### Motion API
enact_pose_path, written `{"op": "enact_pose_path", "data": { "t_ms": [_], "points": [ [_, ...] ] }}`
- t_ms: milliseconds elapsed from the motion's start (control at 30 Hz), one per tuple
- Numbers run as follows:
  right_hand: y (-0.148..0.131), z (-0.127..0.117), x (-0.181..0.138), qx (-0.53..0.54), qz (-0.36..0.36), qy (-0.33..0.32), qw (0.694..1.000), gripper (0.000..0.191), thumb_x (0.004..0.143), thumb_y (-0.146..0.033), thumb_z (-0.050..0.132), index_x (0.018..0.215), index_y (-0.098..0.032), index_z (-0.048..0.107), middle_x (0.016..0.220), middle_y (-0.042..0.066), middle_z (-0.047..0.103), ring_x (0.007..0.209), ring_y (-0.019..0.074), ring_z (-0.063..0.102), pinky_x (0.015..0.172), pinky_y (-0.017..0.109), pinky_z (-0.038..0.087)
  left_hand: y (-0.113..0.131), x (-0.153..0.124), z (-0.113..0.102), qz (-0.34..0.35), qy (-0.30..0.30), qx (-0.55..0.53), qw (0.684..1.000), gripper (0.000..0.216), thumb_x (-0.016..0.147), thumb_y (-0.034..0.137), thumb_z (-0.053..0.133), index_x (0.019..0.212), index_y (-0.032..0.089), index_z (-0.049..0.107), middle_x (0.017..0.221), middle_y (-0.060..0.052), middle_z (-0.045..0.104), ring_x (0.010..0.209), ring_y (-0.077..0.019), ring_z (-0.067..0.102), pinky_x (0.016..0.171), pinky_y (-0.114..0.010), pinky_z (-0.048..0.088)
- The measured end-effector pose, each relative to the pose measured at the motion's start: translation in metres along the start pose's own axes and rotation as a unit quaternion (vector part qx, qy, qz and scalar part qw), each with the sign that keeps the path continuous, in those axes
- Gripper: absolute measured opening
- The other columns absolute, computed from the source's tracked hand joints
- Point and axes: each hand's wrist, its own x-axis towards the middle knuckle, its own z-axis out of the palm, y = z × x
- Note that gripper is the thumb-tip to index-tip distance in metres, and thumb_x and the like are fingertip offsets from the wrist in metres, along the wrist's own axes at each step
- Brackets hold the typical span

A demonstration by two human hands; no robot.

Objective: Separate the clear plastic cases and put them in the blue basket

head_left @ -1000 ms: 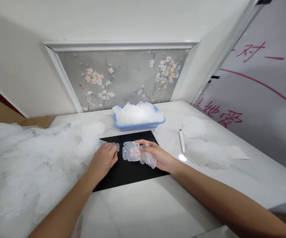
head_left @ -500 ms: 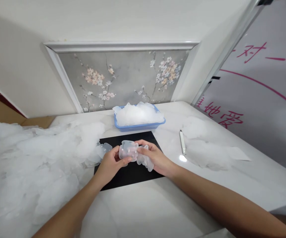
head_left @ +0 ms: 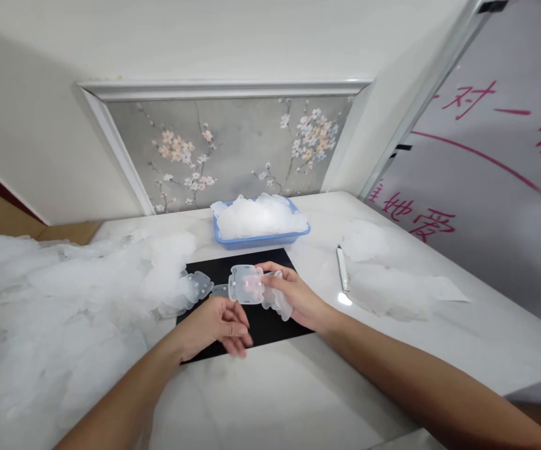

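My right hand [head_left: 296,297] pinches a translucent, frosted plastic piece [head_left: 246,284] with small nubs on it, above a black mat [head_left: 270,330]. More crumpled translucent pieces [head_left: 277,297] are bunched under the same hand. Just below and left of the pinched piece, my left hand [head_left: 221,328] hangs with loosely curled fingers, slightly blurred, and nothing shows in it. Another frosted piece [head_left: 200,284] lies at the mat's left edge, beside a large heap of similar pieces [head_left: 78,312].
Behind the mat stands a blue basket [head_left: 263,241] heaped with whitish pieces. To the right lie a white pen-like tool [head_left: 342,269] and a flat spread of translucent pieces [head_left: 387,287]. A whiteboard [head_left: 495,187] with red writing leans at the right.
My left hand has let go of the translucent piece and dropped down and toward me. The right hand keeps hold, and the piece now faces the camera more squarely.
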Motion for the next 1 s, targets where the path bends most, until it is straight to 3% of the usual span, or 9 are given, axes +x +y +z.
{"op": "enact_pose_path", "data": {
  "t_ms": [133, 233, 367, 600, 700, 767, 833, 933, 1000],
  "points": [
    [-0.002, -0.001, 0.000, 0.003, 0.002, -0.004, 1.000, 0.031, 0.067, -0.033, 0.078, 0.092, -0.019, 0.065, 0.074, 0.000, 0.064, 0.061, 0.0117, 0.057, 0.055, 0.022, 0.043, 0.007, -0.009, 0.002, -0.056, -0.207, 0.091, 0.973, 0.039, 0.085, 0.051, 0.056, 0.070, 0.015, 0.061, 0.061, -0.007, 0.068, 0.047, -0.0143, 0.063, 0.040, -0.021, 0.040],
    [-0.001, -0.001, 0.000, -0.002, 0.001, -0.007, 1.000, 0.030, 0.068, -0.033, 0.077, 0.092, -0.019, 0.065, 0.073, 0.000, 0.064, 0.059, 0.0113, 0.056, 0.053, 0.022, 0.043, 0.006, -0.006, 0.003, -0.011, -0.085, 0.098, 0.991, 0.037, 0.077, 0.051, 0.066, 0.070, 0.016, 0.058, 0.058, -0.002, 0.065, 0.042, -0.0108, 0.059, 0.035, -0.017, 0.034],
    [0.001, 0.002, -0.002, -0.014, -0.008, -0.026, 1.000, 0.029, 0.069, -0.034, 0.077, 0.090, -0.019, 0.065, 0.072, -0.001, 0.062, 0.059, 0.0104, 0.054, 0.054, 0.022, 0.042, -0.002, 0.005, 0.002, -0.004, 0.084, 0.035, 0.996, 0.058, 0.076, 0.070, 0.053, 0.063, 0.014, 0.055, 0.048, -0.004, 0.060, 0.034, -0.0117, 0.055, 0.029, -0.017, 0.031],
    [0.002, 0.005, -0.004, -0.022, -0.004, -0.038, 0.999, 0.028, 0.068, -0.035, 0.077, 0.087, -0.018, 0.065, 0.069, -0.002, 0.061, 0.058, 0.0094, 0.053, 0.054, 0.021, 0.041, -0.003, 0.006, 0.004, 0.037, 0.101, 0.000, 0.994, 0.030, 0.065, 0.038, 0.080, 0.070, 0.012, 0.067, 0.068, -0.008, 0.072, 0.058, -0.0152, 0.068, 0.053, -0.021, 0.052],
    [0.000, 0.003, -0.004, -0.011, -0.003, -0.027, 1.000, 0.029, 0.068, -0.034, 0.078, 0.088, -0.019, 0.065, 0.071, -0.001, 0.061, 0.059, 0.0099, 0.054, 0.054, 0.021, 0.042, 0.003, -0.005, 0.006, -0.031, -0.055, 0.047, 0.997, 0.024, 0.060, 0.032, 0.083, 0.066, 0.016, 0.068, 0.068, -0.004, 0.071, 0.056, -0.0154, 0.067, 0.053, -0.024, 0.051],
    [-0.002, 0.002, -0.003, -0.009, -0.002, -0.023, 1.000, 0.030, 0.067, -0.035, 0.078, 0.089, -0.019, 0.066, 0.074, -0.001, 0.062, 0.061, 0.0105, 0.055, 0.055, 0.022, 0.043, 0.011, -0.014, 0.007, -0.132, -0.249, 0.114, 0.953, 0.025, 0.066, 0.041, 0.079, 0.065, 0.018, 0.069, 0.061, -0.003, 0.068, 0.048, -0.0164, 0.062, 0.048, -0.028, 0.048],
    [-0.003, 0.001, -0.003, -0.005, 0.003, -0.022, 1.000, 0.030, 0.067, -0.034, 0.078, 0.089, -0.019, 0.066, 0.075, 0.000, 0.063, 0.061, 0.0110, 0.056, 0.056, 0.022, 0.044, 0.018, -0.021, 0.007, -0.175, -0.377, 0.175, 0.893, 0.031, 0.078, 0.049, 0.066, 0.069, 0.020, 0.071, 0.059, -0.004, 0.067, 0.052, -0.0195, 0.063, 0.052, -0.032, 0.049],
    [-0.002, 0.001, -0.002, 0.003, 0.006, -0.020, 1.000, 0.029, 0.067, -0.033, 0.078, 0.088, -0.018, 0.065, 0.076, 0.000, 0.064, 0.062, 0.0112, 0.058, 0.056, 0.022, 0.045, 0.021, -0.022, 0.003, -0.075, -0.423, 0.202, 0.880, 0.027, 0.079, 0.046, 0.066, 0.077, 0.020, 0.074, 0.080, -0.008, 0.073, 0.082, -0.0238, 0.069, 0.071, -0.032, 0.052],
    [-0.001, 0.000, -0.001, 0.003, 0.003, -0.019, 1.000, 0.030, 0.067, -0.033, 0.078, 0.089, -0.018, 0.065, 0.074, 0.000, 0.064, 0.060, 0.0111, 0.058, 0.055, 0.022, 0.045, 0.017, -0.019, -0.001, -0.002, -0.342, 0.190, 0.920, 0.021, 0.071, 0.040, 0.074, 0.072, 0.019, 0.073, 0.088, -0.008, 0.074, 0.086, -0.0228, 0.068, 0.073, -0.028, 0.052]
  ]
}}
